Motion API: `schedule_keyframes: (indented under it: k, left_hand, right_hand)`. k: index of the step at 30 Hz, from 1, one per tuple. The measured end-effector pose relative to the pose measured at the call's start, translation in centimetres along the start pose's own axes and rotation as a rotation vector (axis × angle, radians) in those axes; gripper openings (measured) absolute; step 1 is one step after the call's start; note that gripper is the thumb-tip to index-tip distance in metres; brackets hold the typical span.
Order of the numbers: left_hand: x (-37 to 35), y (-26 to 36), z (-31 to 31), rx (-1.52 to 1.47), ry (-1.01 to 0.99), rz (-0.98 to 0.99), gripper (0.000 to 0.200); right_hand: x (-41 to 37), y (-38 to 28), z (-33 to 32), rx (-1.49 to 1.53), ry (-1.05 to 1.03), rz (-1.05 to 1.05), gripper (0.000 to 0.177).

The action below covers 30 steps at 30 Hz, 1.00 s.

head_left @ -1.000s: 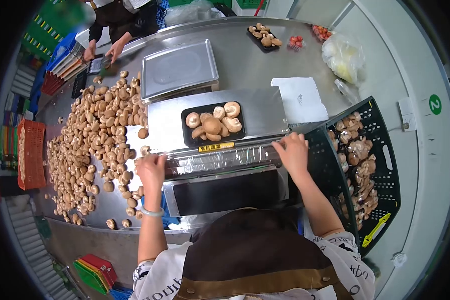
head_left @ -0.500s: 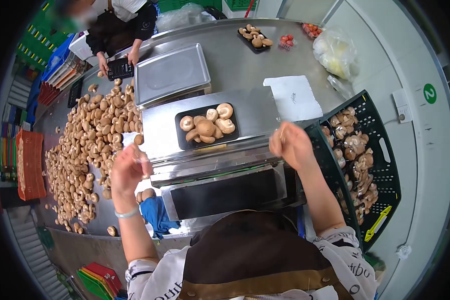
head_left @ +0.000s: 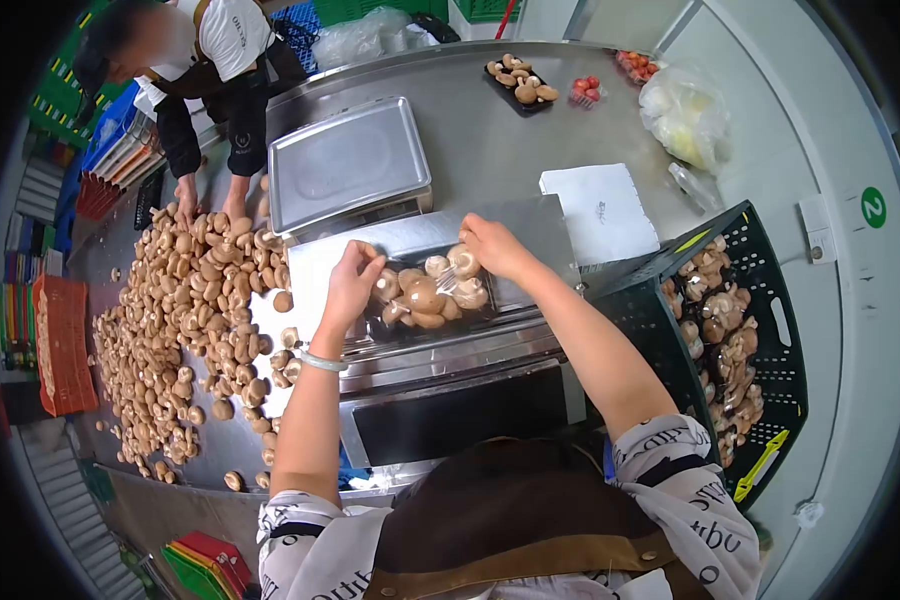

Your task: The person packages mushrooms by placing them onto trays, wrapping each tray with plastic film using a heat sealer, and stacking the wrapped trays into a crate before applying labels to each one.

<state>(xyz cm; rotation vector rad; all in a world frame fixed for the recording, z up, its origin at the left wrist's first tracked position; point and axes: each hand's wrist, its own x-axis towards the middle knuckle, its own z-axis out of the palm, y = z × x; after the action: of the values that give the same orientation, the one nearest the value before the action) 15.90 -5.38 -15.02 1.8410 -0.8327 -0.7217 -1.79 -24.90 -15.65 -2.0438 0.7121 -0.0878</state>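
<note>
A black tray of shiitake mushrooms (head_left: pixel 425 296) lies on the metal wrapping machine (head_left: pixel 530 235) in front of me. Clear plastic film (head_left: pixel 448 280) stretches over the mushrooms, showing as shiny streaks. My left hand (head_left: pixel 352 282) is at the tray's upper left, with thumb and fingers pinched at the film's edge. At the upper right corner, my right hand (head_left: pixel 492 246) has its fingers closed on the film too. The film is thin, so its exact edges are hard to make out.
Loose mushrooms (head_left: pixel 195 300) are heaped at left, where a co-worker's hands (head_left: pixel 210 200) reach in. Behind the machine stands a scale with a metal pan (head_left: pixel 350 160). A dark green crate (head_left: pixel 785 375) of wrapped mushroom packs is at right, near white paper (head_left: pixel 600 205).
Both my hands have moved inward and forward to the tray, and film now covers the mushrooms. The co-worker has leaned over the heap, no longer holding the black tray.
</note>
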Motion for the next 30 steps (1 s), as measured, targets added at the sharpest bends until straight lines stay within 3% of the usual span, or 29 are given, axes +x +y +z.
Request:
schedule_keyframes:
  k: [3,4,6,8,11,15,18,22,24,26,28,30]
  left_hand:
    - [-1.9,0.1,-0.8,-0.177,-0.229,-0.119,0.016]
    - [-2.8,0.4,-1.2,-0.070,-0.285,-0.220,0.023]
    - [-5.1,1.6,-1.2,0.169,-0.251,-0.211,0.031]
    - [-7.0,1.5,-0.9,0.101,-0.158,-0.127,0.035]
    - [-8.4,1.6,-1.0,-0.067,-0.104,-0.104,0.031]
    - [-12.0,7.6,-1.5,0.088,0.133,0.082,0.025]
    - [-15.4,9.7,-2.0,-0.124,0.107,0.000,0.029]
    - [-20.5,10.9,-1.7,-0.198,-0.063,-0.368,0.030]
    - [-22.0,7.2,0.6,-0.083,-0.025,-0.296,0.032]
    - [-22.6,2.7,2.9,0.076,-0.026,-0.259,0.032]
    - [-22.3,-0.6,4.5,0.201,-0.052,-0.262,0.032]
    - [-22.2,-1.7,5.9,0.515,0.031,-0.072,0.037]
  right_hand:
    - [-2.7,-1.1,0.0,0.003,-0.123,-0.006,0.049]
    - [-4.0,-1.1,0.1,-0.065,-0.136,-0.053,0.054]
    - [-6.3,-1.3,-0.2,-0.025,-0.167,-0.064,0.058]
    - [-8.1,0.1,0.6,-0.088,0.052,-0.218,0.054]
    - [-9.8,-0.8,1.4,0.045,0.135,-0.228,0.048]
    - [-12.8,-5.8,-0.7,0.200,0.144,-0.142,0.044]
    - [-15.8,-8.8,-2.8,0.323,0.055,-0.098,0.041]
    - [-21.3,-7.5,-1.5,0.373,-0.026,0.041,0.049]
    - [-23.1,-4.5,0.7,0.258,-0.065,0.094,0.057]
    - [-24.2,-4.8,1.4,0.163,-0.228,0.381,0.063]
    - [-24.8,1.1,6.1,0.055,0.040,0.166,0.058]
    - [-24.5,3.4,7.4,0.050,0.020,0.229,0.056]
